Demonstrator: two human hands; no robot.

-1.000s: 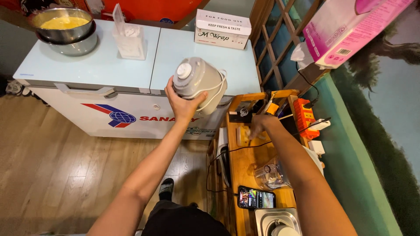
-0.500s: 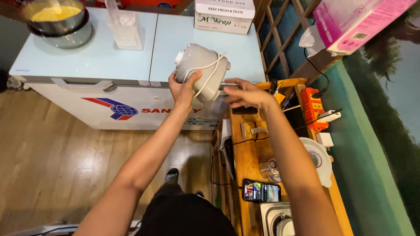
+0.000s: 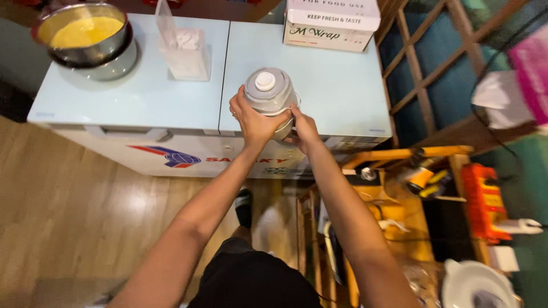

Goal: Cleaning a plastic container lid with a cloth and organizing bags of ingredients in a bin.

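A small white rice cooker (image 3: 268, 94) with a round knob on its lid stands upright at the front edge of a pale blue chest freezer (image 3: 142, 97). My left hand (image 3: 251, 117) grips its left side. My right hand (image 3: 302, 126) holds its lower right side, where a white cord loops around the body. Both arms reach forward from below.
On the freezer sit a steel bowl of yellow batter (image 3: 85, 34) on the left, a clear plastic container (image 3: 182, 48) and a white carton (image 3: 331, 23) at the back. To the right stand a wooden lattice (image 3: 428, 63) and a cluttered yellow-and-orange shelf (image 3: 434, 182). Wooden floor (image 3: 74, 217) lies below.
The rice cooker has gone from tilted in the air to upright over the freezer top. My right hand came from the shelf on the right to the cooker's side.
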